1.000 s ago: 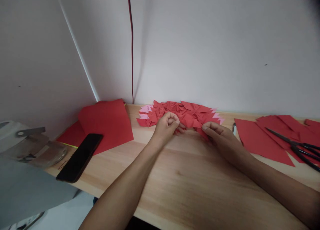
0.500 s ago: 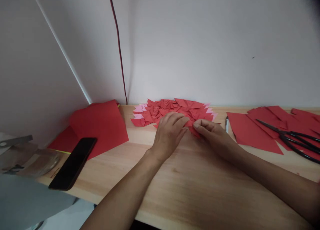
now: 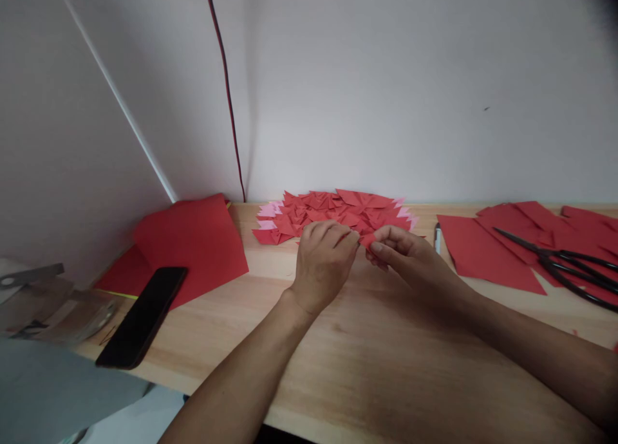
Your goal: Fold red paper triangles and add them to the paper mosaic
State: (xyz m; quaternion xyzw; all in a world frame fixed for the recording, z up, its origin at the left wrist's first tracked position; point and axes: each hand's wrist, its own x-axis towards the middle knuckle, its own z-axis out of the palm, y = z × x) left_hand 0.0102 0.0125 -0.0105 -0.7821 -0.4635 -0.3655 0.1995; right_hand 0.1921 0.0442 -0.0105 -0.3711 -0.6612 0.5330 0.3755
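Note:
Between my two hands is a small piece of folded red paper (image 3: 367, 240), much of it hidden by fingers. My left hand (image 3: 327, 257) is closed on its left end, back of the hand toward me, fingers curled. From the other side my right hand (image 3: 403, 249) pinches the paper between thumb and fingers. Just behind the hands, against the wall, lies a pile of folded red paper pieces (image 3: 338, 206), with pink paper pieces (image 3: 267, 224) showing at its left and right edges.
Large red sheets (image 3: 203, 244) and a black phone (image 3: 142, 318) lie at left, near a clear container (image 3: 72, 312). At right are cut red sheets (image 3: 487, 254), black-handled scissors (image 3: 562, 257) and a marker (image 3: 438, 239). A dark red cable (image 3: 226, 77) hangs down the wall.
The fingers of my left hand have curled in more around the paper. My right hand has shifted its pinch slightly, and less of the red paper shows below the hands.

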